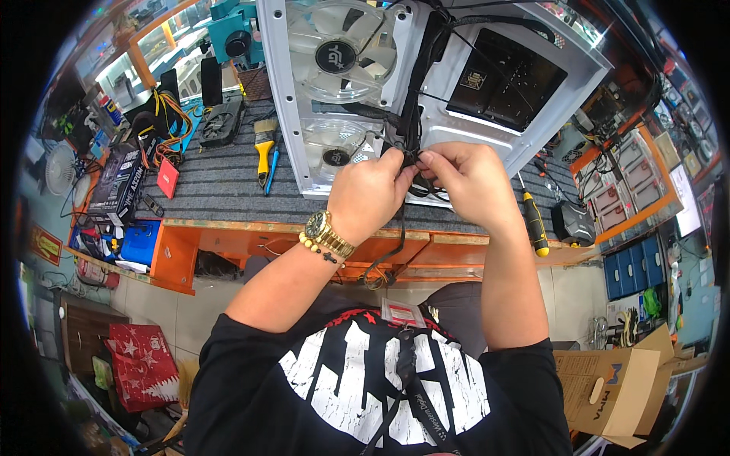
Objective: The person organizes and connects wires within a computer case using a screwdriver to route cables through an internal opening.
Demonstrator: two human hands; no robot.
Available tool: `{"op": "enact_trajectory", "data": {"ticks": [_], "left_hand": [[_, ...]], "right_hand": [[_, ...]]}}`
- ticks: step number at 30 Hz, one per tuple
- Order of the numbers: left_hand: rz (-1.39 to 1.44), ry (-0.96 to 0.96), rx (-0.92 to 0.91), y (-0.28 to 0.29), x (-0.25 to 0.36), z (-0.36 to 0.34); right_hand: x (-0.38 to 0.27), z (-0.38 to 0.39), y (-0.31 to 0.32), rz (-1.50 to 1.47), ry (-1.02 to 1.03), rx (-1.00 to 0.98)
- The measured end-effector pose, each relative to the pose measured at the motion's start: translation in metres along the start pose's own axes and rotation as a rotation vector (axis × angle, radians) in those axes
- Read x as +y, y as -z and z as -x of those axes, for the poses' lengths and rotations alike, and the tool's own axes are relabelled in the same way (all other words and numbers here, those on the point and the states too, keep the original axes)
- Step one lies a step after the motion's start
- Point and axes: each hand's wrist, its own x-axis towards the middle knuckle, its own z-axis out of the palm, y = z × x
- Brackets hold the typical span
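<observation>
A white computer case (433, 137) stands open-sided on the bench in front of me. A thick bundle of black cables (411, 114) runs down its middle. At the bundle's lower end my left hand (365, 188) is closed, thumb and fingers pinching the cables. Right beside it, my right hand (475, 181) pinches the same black strands, its fingertips almost touching the left thumb. Exactly which strand each holds is hidden by the fingers. Two clear fans, an upper fan (372, 72) and a lower fan (315, 140), sit left of the bundle. A loose cable (401, 237) hangs below my hands over the bench edge.
Left of the case lie a yellow-handled brush (263, 158), a graphics card (222, 121), a red square item (168, 178) and a black box (118, 178). A yellow-black screwdriver (535, 224) lies at the right bench edge. An open cardboard box (608, 391) is at lower right.
</observation>
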Motion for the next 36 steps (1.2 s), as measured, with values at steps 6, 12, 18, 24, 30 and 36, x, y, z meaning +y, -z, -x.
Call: {"op": "enact_trajectory", "data": {"ticks": [6,12,18,24,30,36], "left_hand": [[0.037,-0.049,0.107,-0.011,-0.007,0.0],[-0.01,-0.021,0.105,-0.011,-0.006,0.0],[-0.025,-0.049,0.065,-0.014,-0.012,-0.001],[-0.076,0.044,-0.02,-0.004,0.004,-0.011],[-0.073,0.06,-0.011,-0.003,0.006,-0.014],[0.02,-0.002,0.161,-0.015,-0.002,-0.005]], "right_hand": [[-0.013,-0.002,-0.007,0.044,0.035,0.052],[-0.031,0.003,-0.007,0.102,0.007,0.076],[-0.039,0.004,-0.01,0.193,0.088,-0.034],[-0.038,-0.011,-0.006,0.196,0.179,0.024],[-0.025,-0.014,-0.013,0.27,0.248,0.19],[-0.019,-0.018,-0.012,0.318,0.253,0.268]]}}
